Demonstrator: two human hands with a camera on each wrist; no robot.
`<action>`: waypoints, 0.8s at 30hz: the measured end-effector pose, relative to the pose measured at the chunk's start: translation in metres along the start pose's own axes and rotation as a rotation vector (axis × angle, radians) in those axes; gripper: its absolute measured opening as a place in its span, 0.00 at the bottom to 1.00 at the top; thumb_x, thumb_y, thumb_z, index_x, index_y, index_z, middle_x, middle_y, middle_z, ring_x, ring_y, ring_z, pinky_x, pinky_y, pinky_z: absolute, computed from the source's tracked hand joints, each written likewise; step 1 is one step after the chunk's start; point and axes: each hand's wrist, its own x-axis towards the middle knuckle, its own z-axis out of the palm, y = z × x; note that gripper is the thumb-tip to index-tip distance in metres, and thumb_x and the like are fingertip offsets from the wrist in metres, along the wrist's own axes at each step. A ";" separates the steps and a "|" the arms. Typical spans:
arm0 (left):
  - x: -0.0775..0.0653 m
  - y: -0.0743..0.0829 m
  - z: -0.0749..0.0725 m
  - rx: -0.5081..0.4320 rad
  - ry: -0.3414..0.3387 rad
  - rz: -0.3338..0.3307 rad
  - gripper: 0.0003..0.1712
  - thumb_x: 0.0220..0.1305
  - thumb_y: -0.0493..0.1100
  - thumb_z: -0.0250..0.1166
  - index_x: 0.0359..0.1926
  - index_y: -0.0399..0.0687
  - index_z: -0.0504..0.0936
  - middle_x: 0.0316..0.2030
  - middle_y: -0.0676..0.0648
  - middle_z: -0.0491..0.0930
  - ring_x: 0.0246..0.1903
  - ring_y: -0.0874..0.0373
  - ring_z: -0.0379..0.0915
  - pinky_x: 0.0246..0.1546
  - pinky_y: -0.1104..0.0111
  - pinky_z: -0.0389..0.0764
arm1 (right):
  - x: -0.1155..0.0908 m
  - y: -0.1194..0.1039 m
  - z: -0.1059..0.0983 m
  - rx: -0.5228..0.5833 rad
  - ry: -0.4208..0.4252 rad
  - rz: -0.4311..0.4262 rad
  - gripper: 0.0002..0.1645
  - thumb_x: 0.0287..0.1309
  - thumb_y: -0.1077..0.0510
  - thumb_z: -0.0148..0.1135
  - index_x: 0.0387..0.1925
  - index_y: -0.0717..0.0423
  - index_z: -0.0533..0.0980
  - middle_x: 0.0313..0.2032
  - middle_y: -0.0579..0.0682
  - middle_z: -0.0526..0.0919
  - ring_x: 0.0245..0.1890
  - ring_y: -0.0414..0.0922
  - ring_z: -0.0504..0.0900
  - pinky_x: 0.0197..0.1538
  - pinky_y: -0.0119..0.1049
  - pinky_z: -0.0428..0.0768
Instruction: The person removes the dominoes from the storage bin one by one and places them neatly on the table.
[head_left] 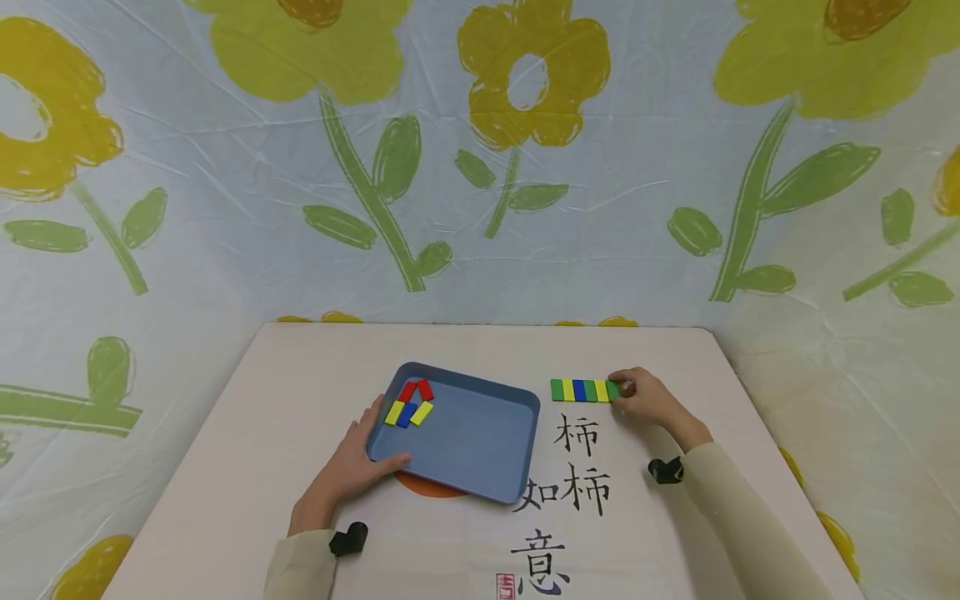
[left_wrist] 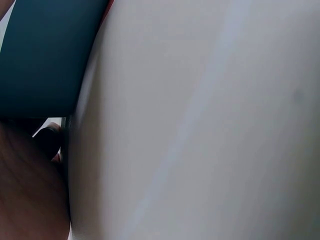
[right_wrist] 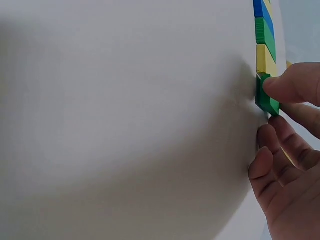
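A blue-grey tray (head_left: 472, 433) lies at a slant on the table, and my left hand (head_left: 352, 462) holds its left front corner, thumb at the front rim and fingers along the left side. Inside the tray, two red blocks, two yellow blocks (head_left: 422, 413) and one blue block (head_left: 407, 415) lie toward the left. To the tray's right, flat blocks in green, yellow and blue (head_left: 579, 391) stand side by side in a straight row. At the row's right end my right hand (head_left: 651, 402) pinches a green block (right_wrist: 270, 97), which touches the yellow block (right_wrist: 266, 60) beside it.
Black brush-written characters (head_left: 577, 437) mark the pale table cover below the row, with a red seal (head_left: 506, 586) near the front. An orange printed shape (head_left: 429, 486) shows partly under the tray. Flower-printed cloth (head_left: 600, 250) surrounds the table at the back and sides.
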 end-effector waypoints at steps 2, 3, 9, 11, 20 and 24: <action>0.000 0.000 0.000 -0.003 0.001 0.000 0.68 0.54 0.73 0.70 0.84 0.66 0.38 0.82 0.39 0.46 0.79 0.27 0.32 0.72 0.28 0.50 | 0.000 0.000 0.000 -0.003 0.001 -0.007 0.29 0.53 0.65 0.66 0.59 0.70 0.77 0.50 0.65 0.79 0.43 0.55 0.78 0.44 0.47 0.81; 0.000 0.000 0.000 -0.004 0.001 -0.002 0.68 0.54 0.73 0.70 0.84 0.66 0.38 0.82 0.39 0.46 0.79 0.27 0.32 0.72 0.28 0.50 | 0.000 0.000 0.000 -0.005 0.002 -0.010 0.29 0.53 0.66 0.66 0.59 0.71 0.77 0.50 0.65 0.79 0.43 0.54 0.77 0.43 0.45 0.80; 0.000 0.002 0.000 0.000 -0.001 -0.006 0.68 0.54 0.74 0.70 0.84 0.66 0.38 0.82 0.39 0.46 0.79 0.27 0.33 0.72 0.28 0.50 | 0.003 0.000 0.001 -0.007 -0.005 -0.025 0.29 0.51 0.68 0.66 0.58 0.72 0.77 0.49 0.65 0.79 0.40 0.52 0.75 0.40 0.41 0.76; 0.001 0.001 0.000 -0.001 -0.001 -0.001 0.68 0.54 0.74 0.70 0.84 0.66 0.38 0.82 0.39 0.46 0.79 0.27 0.33 0.72 0.28 0.50 | 0.002 -0.002 0.000 -0.005 -0.006 -0.030 0.29 0.51 0.68 0.66 0.58 0.72 0.77 0.49 0.65 0.79 0.40 0.52 0.75 0.40 0.41 0.75; 0.000 0.001 0.000 -0.005 0.002 0.002 0.68 0.54 0.72 0.71 0.84 0.65 0.39 0.82 0.39 0.46 0.79 0.27 0.33 0.72 0.28 0.50 | 0.004 0.000 -0.004 -0.008 -0.030 0.010 0.33 0.55 0.64 0.66 0.63 0.70 0.74 0.54 0.66 0.79 0.44 0.54 0.78 0.41 0.40 0.80; -0.001 0.002 -0.001 0.000 0.004 -0.001 0.68 0.54 0.74 0.70 0.84 0.65 0.39 0.82 0.39 0.46 0.79 0.26 0.34 0.71 0.27 0.51 | 0.009 -0.003 -0.008 0.006 -0.029 0.007 0.37 0.57 0.62 0.67 0.67 0.69 0.70 0.59 0.69 0.78 0.48 0.58 0.81 0.44 0.46 0.83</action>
